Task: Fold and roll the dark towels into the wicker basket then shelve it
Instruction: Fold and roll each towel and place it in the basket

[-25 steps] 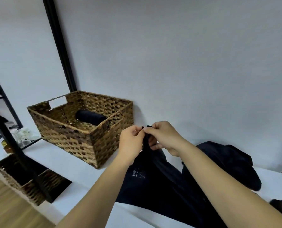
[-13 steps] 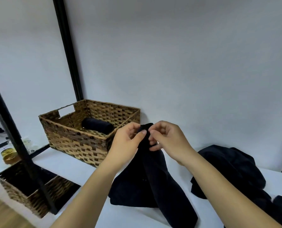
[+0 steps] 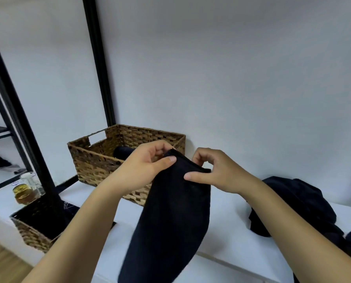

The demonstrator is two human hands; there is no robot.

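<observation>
Your left hand (image 3: 148,166) and right hand (image 3: 215,172), now spread further apart, pinch the dark towel's (image 3: 170,217) top edge, lifting it beside the wicker basket (image 3: 101,166) (one rolled towel (image 3: 122,151) inside).

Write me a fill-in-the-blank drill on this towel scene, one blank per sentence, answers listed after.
1. Both hands pinch the top edge of a dark ____.
2. The wicker basket on the white surface already holds ____ rolled towel.
3. The loose pile of dark cloth lies to the ____ of the right hand.
4. The left hand is in front of the ____.

Answers: towel; one; right; basket
</observation>
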